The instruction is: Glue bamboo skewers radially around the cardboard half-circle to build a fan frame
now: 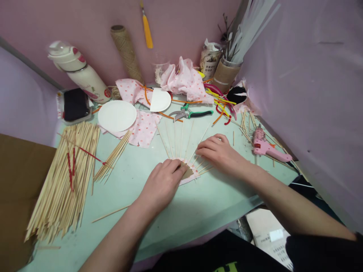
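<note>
A fan-shaped piece lies on the table, its thin bamboo sticks spreading from a small cardboard base edged with pink dotted fabric. My left hand is closed over the left part of this base, thumb and fingers pressed onto it. To the right, my right hand has its fingers bent together, fingertips at one of the slanting sticks; its thumb is mostly hidden. More sticks of the fan pass below the right hand.
On the left lie a big pile of bamboo sticks and a smaller bundle. Green-handled pruning shears, a white paper disc and dotted fabric are behind the fan. A pink glue gun rests at right.
</note>
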A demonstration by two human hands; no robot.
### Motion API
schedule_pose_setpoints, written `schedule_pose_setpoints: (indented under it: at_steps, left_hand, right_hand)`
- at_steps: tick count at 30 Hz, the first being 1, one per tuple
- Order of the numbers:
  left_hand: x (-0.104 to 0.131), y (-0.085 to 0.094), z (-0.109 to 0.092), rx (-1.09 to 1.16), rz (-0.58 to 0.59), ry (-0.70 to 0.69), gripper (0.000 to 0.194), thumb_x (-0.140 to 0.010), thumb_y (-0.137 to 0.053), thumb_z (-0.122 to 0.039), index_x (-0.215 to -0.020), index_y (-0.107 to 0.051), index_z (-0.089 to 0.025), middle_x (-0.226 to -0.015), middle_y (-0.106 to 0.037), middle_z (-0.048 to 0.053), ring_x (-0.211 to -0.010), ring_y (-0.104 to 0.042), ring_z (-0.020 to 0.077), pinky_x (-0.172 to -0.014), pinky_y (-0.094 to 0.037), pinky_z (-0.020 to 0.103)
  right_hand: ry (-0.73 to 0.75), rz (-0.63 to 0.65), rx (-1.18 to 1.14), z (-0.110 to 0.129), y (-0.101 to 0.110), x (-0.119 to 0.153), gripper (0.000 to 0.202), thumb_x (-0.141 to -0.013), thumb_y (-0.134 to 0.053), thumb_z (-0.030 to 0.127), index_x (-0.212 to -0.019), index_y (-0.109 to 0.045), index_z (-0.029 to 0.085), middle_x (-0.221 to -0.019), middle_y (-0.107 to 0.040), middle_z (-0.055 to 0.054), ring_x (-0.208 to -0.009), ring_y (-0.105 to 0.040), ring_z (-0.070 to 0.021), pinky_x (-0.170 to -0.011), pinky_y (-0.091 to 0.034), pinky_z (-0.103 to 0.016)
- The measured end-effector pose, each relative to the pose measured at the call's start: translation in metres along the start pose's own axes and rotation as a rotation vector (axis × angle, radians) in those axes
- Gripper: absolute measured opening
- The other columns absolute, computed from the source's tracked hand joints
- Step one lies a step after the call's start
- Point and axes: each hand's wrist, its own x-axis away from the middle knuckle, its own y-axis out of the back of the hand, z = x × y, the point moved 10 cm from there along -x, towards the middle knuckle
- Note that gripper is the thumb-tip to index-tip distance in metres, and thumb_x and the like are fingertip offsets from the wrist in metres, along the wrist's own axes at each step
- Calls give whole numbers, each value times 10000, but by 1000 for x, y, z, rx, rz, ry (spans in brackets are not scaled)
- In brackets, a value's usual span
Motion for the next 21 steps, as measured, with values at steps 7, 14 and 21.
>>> schedule_pose_setpoints:
  at_steps: [7, 14, 21]
  left_hand:
    - [-2, 2, 0, 26, 9, 24, 262, -1004, -434, -223, -1196, -612, -222, -1125, -626, 60, -969, -549, 215, -811, -453, 360]
    - [-1, 3, -1, 22, 35, 45, 269, -1003, -436, -224, -1193, -626, -214, -1118, -626, 57, -961, -548, 220, -790, -455, 360]
    - [-2, 3, -1, 15, 57, 54, 280, -983, -477, -196, -1226, -614, -212, -1131, -623, 59, -974, -552, 220, -816, -462, 363]
  right_hand:
    - [55, 33, 46, 5, -2, 4, 212, -985, -459, 160, -1002, -661, 223, -1025, -703, -49, -976, -532, -210, -911, -286, -424]
    - [113, 97, 119, 13, -14, -5, 148, -982, -505, 201, -963, -651, 216, -980, -710, -39, -971, -516, -210, -918, -276, -418]
    - [166, 65, 136, 15, -17, -6, 185, -1001, -468, 195, -909, -629, 193, -890, -698, -29, -936, -508, -187, -930, -268, -387]
